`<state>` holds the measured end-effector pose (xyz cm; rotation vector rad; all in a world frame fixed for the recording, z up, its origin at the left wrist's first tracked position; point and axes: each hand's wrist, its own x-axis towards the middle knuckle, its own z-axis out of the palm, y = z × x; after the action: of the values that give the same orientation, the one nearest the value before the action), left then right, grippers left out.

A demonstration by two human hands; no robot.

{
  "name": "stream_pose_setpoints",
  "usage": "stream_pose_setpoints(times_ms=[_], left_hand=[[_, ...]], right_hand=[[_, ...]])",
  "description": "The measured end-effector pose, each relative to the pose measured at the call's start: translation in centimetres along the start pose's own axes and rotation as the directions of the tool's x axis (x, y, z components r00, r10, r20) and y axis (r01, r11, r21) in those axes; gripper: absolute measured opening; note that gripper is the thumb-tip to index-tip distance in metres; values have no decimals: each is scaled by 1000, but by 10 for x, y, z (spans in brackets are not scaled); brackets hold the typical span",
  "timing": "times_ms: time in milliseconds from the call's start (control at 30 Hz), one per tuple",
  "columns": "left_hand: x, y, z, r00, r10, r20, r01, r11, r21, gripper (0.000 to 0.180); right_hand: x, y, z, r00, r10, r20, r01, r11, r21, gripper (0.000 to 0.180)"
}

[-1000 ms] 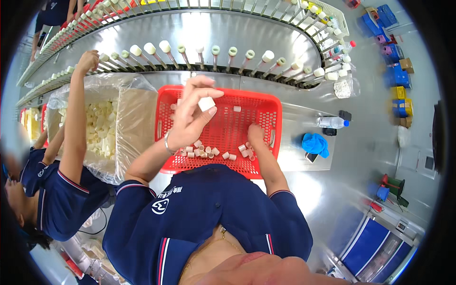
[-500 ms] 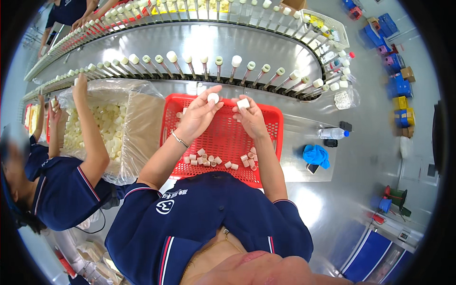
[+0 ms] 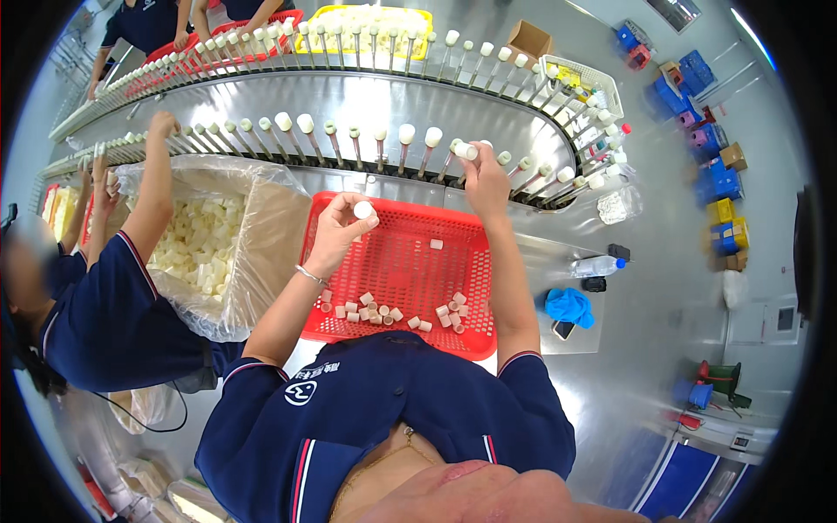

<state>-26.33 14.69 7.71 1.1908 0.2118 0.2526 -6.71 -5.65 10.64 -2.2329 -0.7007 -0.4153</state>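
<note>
My left hand (image 3: 336,234) is above the left part of a red plastic basket (image 3: 397,266), fingers closed on a small white cap (image 3: 363,209). Farther forward and to the right, my right hand (image 3: 486,183) pinches a short white cylindrical cap (image 3: 466,151). That hand is at the near row of upright metal rods, many topped with white or pale green caps (image 3: 433,137). Whether its cap touches a rod cannot be made out. In the basket lie several loose pinkish-white caps (image 3: 373,311), mostly along the near side, with a single cap (image 3: 436,244) farther in.
The rods follow a curved metal track (image 3: 384,163) ahead. On the left, a co-worker (image 3: 113,322) reaches over a plastic-lined carton (image 3: 270,227) of cream-coloured pieces. At right are a water bottle (image 3: 597,267), a blue cloth (image 3: 569,307) and a phone (image 3: 563,329).
My right hand has moved forward and right from above the basket to the rods, carrying its cap. My left hand has drawn back and to the left, still holding a cap.
</note>
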Motion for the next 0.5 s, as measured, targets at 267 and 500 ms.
stream_pose_setpoints(times_ms=[267,500], left_hand=[[17,13,3,994,106,-13,-105,994,42,26],[54,6,-2,977,192,92,-209,942,262,32]], right_hand=[[32,22,-23,998,48,-50,-57,980,-189,10],[-37,10,12,996,55,-73,-41,982,182,6]])
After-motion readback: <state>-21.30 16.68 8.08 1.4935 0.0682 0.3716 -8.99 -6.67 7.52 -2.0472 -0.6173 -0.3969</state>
